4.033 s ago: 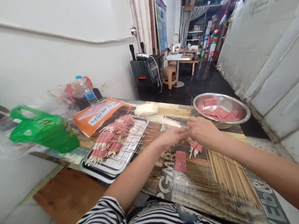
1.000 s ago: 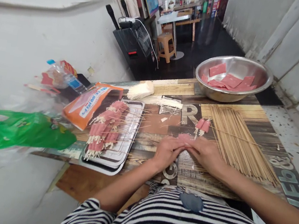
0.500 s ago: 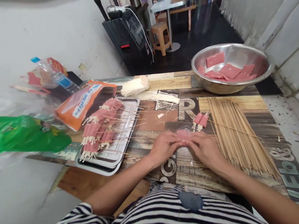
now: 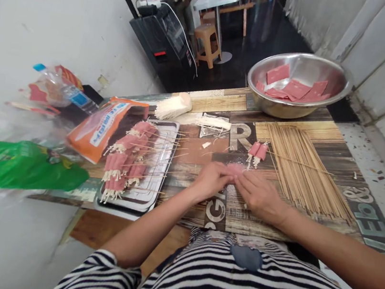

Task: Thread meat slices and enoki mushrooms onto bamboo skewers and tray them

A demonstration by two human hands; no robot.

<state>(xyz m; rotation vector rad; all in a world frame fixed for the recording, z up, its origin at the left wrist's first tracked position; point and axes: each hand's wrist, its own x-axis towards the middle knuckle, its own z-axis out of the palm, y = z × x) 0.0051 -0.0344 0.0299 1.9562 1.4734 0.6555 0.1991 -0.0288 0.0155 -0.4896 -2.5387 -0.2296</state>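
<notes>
My left hand and my right hand meet on the patterned table, fingers pressed down on a pink meat slice that they are rolling; most of the slice is hidden under the fingertips. Just beyond them lie two finished meat rolls with white mushroom ends. A heap of bamboo skewers spreads out to the right of my right hand. To the left, a metal tray carries several skewered meat rolls.
A steel bowl with pink meat slices stands at the table's far edge. Enoki mushroom bundles and an orange packet lie at the back left. A green plastic bag and a water bottle sit further left.
Four seconds ago both hands were raised over the table's middle. They have come down onto the meat slice and kept rolling it; the camera has tilted down.
</notes>
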